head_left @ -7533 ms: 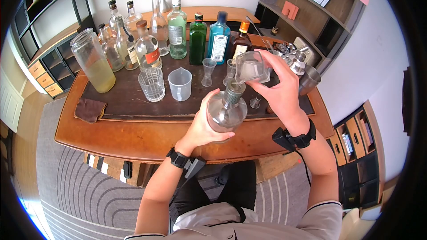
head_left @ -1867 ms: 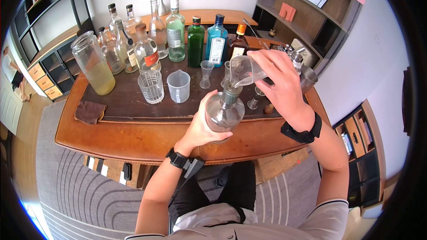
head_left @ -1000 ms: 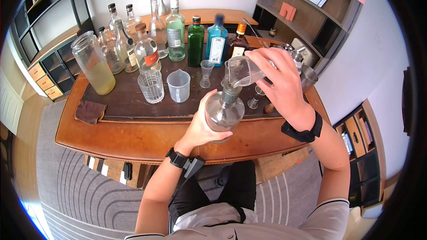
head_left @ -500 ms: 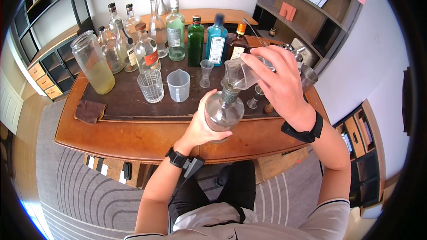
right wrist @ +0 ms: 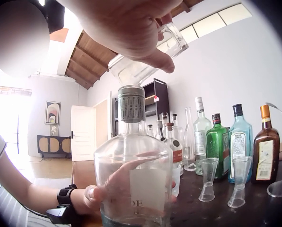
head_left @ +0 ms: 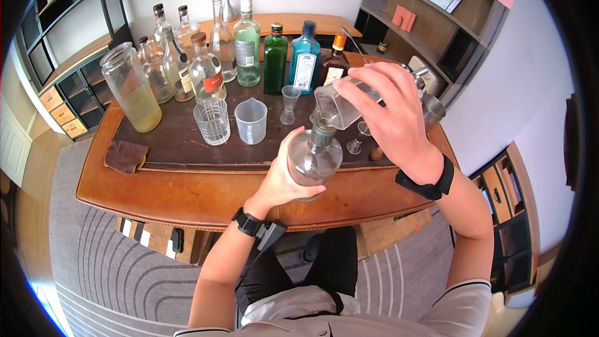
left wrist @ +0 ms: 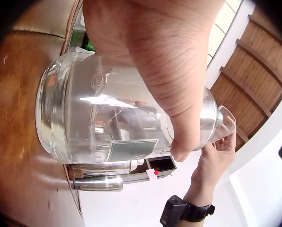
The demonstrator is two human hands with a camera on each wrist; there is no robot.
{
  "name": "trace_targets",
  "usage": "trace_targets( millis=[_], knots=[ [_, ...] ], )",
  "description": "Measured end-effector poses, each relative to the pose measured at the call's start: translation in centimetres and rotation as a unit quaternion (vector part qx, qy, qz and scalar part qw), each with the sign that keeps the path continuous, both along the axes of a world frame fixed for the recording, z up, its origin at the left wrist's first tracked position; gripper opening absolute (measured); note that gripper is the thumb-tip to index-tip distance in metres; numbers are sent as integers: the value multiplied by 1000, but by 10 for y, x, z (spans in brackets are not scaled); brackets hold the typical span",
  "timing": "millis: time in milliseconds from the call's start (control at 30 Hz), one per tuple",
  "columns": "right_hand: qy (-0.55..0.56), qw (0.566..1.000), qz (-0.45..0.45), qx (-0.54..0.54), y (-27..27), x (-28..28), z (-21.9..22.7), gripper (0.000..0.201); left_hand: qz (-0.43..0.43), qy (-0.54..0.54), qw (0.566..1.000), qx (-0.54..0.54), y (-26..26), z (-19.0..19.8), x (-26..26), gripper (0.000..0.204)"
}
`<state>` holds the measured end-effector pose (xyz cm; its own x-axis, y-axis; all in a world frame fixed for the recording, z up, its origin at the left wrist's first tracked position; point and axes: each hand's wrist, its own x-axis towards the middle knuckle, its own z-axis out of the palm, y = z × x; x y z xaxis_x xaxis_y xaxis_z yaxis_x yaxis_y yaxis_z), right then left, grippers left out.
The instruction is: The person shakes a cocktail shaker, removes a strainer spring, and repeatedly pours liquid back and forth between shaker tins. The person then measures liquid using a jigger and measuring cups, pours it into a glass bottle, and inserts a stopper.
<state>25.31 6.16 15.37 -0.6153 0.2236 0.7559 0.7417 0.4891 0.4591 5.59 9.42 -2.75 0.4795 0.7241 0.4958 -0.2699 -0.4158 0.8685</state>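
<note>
My left hand (head_left: 282, 178) grips a clear glass bottle (head_left: 316, 157) round its body, above the desk's front edge. The bottle stands nearly upright, with a grey patterned band (right wrist: 131, 106) round its neck. My right hand (head_left: 397, 118) holds a small clear square-sided glass (head_left: 340, 109) from above. That glass tips down to the left, its rim right at the bottle's mouth. In the left wrist view, clear liquid shows in the lower part of the bottle, and my left thumb lies across its side.
Several bottles, including a green bottle (head_left: 275, 62) and a blue bottle (head_left: 304, 62), line the back. Nearer stand a cut-glass tumbler (head_left: 212, 122), a plastic measuring jug (head_left: 251, 123) and an hourglass jigger (head_left: 289, 105). A tall jar (head_left: 134, 90) of yellowish liquid and a folded brown cloth (head_left: 126, 156) are left.
My right hand has tipped the square glass further over the bottle's mouth than at first. The left hand's grip stays nearly still. A person seen at the far left has gone from view.
</note>
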Motion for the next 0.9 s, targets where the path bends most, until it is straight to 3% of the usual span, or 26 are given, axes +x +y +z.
trace_targets(
  millis=[433, 900],
  knots=[
    [-14, 999, -5, 42, 0, -4, 10, 43, -7, -6, 1000, -19, -1, 1, 1, 123],
    [14, 1000, -3, 13, 0, -1, 5, 39, -1, -13, 1000, 21, 1, -2, 0, 121]
  ],
)
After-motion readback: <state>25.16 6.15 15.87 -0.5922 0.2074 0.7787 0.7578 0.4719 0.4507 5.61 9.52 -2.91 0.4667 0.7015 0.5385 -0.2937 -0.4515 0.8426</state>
